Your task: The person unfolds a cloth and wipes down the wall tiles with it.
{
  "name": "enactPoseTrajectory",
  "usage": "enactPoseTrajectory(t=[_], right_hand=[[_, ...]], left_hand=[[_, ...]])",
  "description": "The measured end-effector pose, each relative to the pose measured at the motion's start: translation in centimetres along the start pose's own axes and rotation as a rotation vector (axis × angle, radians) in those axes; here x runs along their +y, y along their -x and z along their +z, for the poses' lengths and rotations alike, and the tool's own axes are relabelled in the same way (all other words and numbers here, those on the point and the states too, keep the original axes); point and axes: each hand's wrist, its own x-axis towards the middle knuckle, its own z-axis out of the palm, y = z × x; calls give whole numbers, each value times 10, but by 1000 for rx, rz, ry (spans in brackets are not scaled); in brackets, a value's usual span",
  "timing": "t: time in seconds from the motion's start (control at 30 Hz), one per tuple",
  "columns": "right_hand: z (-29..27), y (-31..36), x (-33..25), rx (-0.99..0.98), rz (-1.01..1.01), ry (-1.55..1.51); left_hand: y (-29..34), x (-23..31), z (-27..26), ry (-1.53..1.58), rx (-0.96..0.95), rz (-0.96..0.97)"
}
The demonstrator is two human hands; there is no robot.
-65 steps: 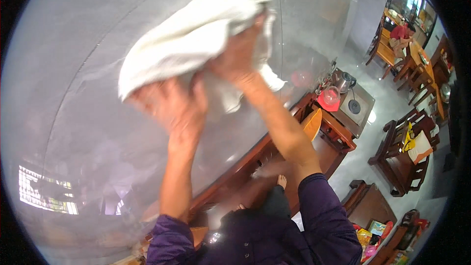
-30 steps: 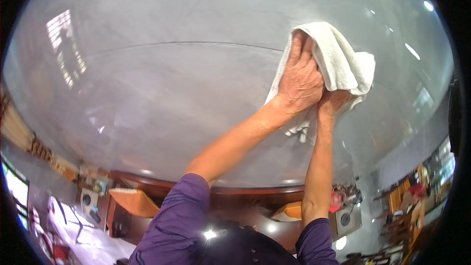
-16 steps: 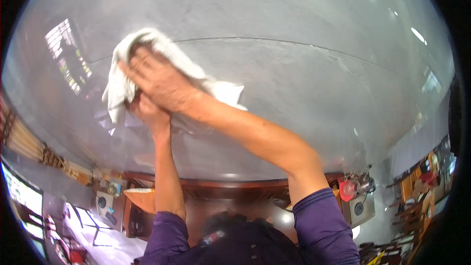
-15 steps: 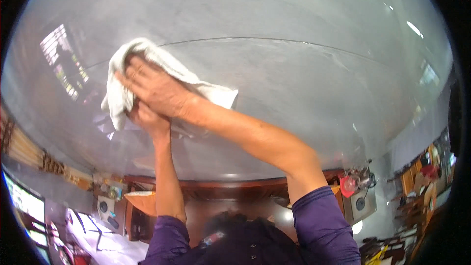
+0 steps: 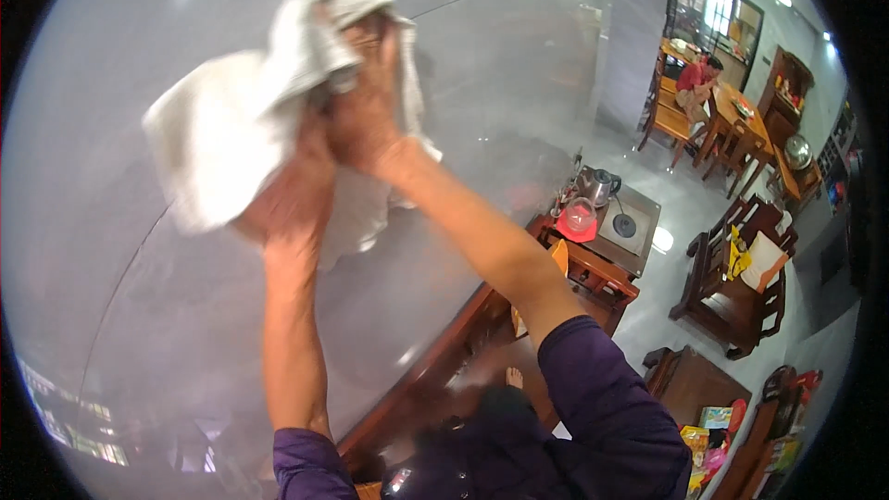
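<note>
A white cloth (image 5: 218, 134) lies bunched and folded against a glossy grey wall panel (image 5: 500, 74), one wide flap spreading to the left. My right hand (image 5: 369, 116) is on the cloth's right part, fingers bent into its folds. Lower and to the left, my left hand (image 5: 298, 190) grips the cloth too. It is smeared by motion, and its fingers are mostly hidden by the fabric. The two hands are close together, wrists nearly side by side.
Below me runs a dark wooden bench (image 5: 454, 375), with a bare foot on it. To the right, a side table (image 5: 639, 231) carries a kettle (image 5: 604, 187) and a glass pot on something red. Farther off are a wooden armchair (image 5: 732, 278) and a person (image 5: 694, 83) seated at a table.
My view has swung to the right, bringing the room's furniture into sight. Both hands have shifted with the cloth, which now spreads out wider to the left of them.
</note>
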Motion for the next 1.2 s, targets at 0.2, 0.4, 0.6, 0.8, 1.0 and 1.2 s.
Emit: enactPoseTrajectory(t=[0.2, 0.4, 0.6, 0.8, 1.0, 1.2], right_hand=[[-45, 19, 168, 58, 218, 68], [-57, 132, 249, 150, 610, -89], [-85, 326, 167, -375, 645, 201], [-93, 318, 102, -597, 272, 89], [-50, 162, 142, -244, 165, 110], [-77, 272, 189, -338, 452, 203]], left_hand=[[-58, 86, 136, 421, 245, 340], [-8, 148, 233, 382, -77, 298], [166, 126, 196, 430, -374, 247], [270, 89, 118, 282, -778, -205], [203, 71, 140, 43, -380, 73], [144, 121, 200, 235, -269, 219]])
